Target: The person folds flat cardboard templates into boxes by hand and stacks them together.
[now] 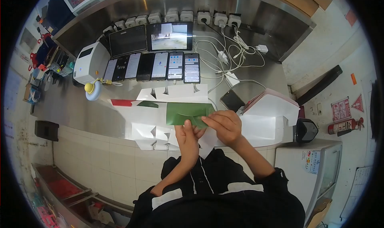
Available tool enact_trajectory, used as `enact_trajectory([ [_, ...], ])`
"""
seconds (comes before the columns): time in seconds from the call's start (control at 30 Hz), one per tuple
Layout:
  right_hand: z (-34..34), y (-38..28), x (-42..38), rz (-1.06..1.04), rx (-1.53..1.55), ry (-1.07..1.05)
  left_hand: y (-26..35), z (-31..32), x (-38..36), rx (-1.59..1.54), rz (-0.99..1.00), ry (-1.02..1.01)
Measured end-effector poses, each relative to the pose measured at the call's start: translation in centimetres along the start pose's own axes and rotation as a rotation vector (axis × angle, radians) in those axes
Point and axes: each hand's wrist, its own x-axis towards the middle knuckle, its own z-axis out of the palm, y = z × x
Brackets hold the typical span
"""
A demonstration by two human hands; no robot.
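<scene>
A green panel (176, 111) of a cut sheet of card lies in front of me at the counter's front edge. My left hand (188, 138) holds the panel's lower edge, with the thumb on top. The fingers of my right hand (225, 126) are pinched on the panel's right end, where the green surface looks bent. White card flaps (176, 93) with notches spread behind the panel, and more white flaps (145, 132) hang over the front edge at the left. A red strip (121, 103) shows on the card's left side.
Several phones (175, 66) lie in a row before two tablets (169, 36). A white printer (91, 63) stands at the left. White cables (218, 64) tangle at the right, near a dark phone (232, 101) and stacked white card (262, 124). A metal counter (68, 104) bears them.
</scene>
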Motion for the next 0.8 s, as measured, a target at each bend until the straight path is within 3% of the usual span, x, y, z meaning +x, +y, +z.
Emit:
enact_trajectory([
  [0.1, 0.5, -2.3, 1.5, 0.108, 0.000, 0.084, 1.0, 0.8, -0.5, -0.106, 0.057, -0.037],
  [0.2, -0.2, -2.9, 2.1, 0.088, -0.015, 0.056, 4.0, 1.0, -1.4, -0.135, 0.057, -0.057],
  [0.23, -1.1, -3.4, 2.8, 0.088, -0.014, 0.054, 4.8, 1.1, -2.1, -0.082, 0.127, -0.148],
  [0.3, -4.1, -4.3, 5.2, 0.025, 0.185, -0.177, 6.5, 0.9, -3.2, 0.093, 0.189, -0.239],
  [0.33, -5.5, -4.3, 5.8, 0.021, 0.185, -0.177, 7.3, 0.7, -3.6, 0.092, 0.194, -0.239],
  [0.4, -8.1, -3.8, 6.6, 0.125, 0.377, -0.206, 8.6, 0.5, -4.2, -0.115, -0.040, -0.372],
  [0.47, -8.8, -3.4, 7.8, 0.250, 0.391, -0.065, 9.7, -0.4, -3.9, -0.104, -0.099, -0.404],
  [0.5, -8.9, -3.2, 8.5, 0.290, 0.399, -0.019, 10.1, -1.4, -3.0, -0.039, -0.247, -0.617],
  [0.53, -8.7, -3.5, 9.3, 0.483, 0.290, -0.017, 10.5, -1.7, -2.3, 0.029, -0.400, -0.829],
  [0.57, -8.4, -3.2, 9.3, 0.578, 0.234, -0.016, 11.2, -1.4, -2.0, 0.245, -0.366, -0.861],
  [0.6, -8.2, -2.8, 9.2, 0.673, 0.180, -0.018, 11.6, -0.9, -1.7, 0.244, -0.363, -0.856],
  [0.63, -7.7, -1.8, 8.7, 0.593, 0.092, -0.102, 11.7, -0.2, -1.5, 0.488, -0.108, -0.786],
  [0.67, -7.7, -1.8, 8.2, 0.652, 0.168, -0.104, 11.7, 0.4, -1.2, 0.724, 0.151, -0.698],
  [0.7, -7.6, -2.0, 7.9, 0.712, 0.242, -0.103, 11.4, 1.0, -1.0, 0.708, 0.208, -0.574],
  [0.8, -9.2, -1.8, 7.4, 0.776, 0.419, -0.293, 12.7, 1.0, 0.4, 0.842, 0.306, -0.549],
])
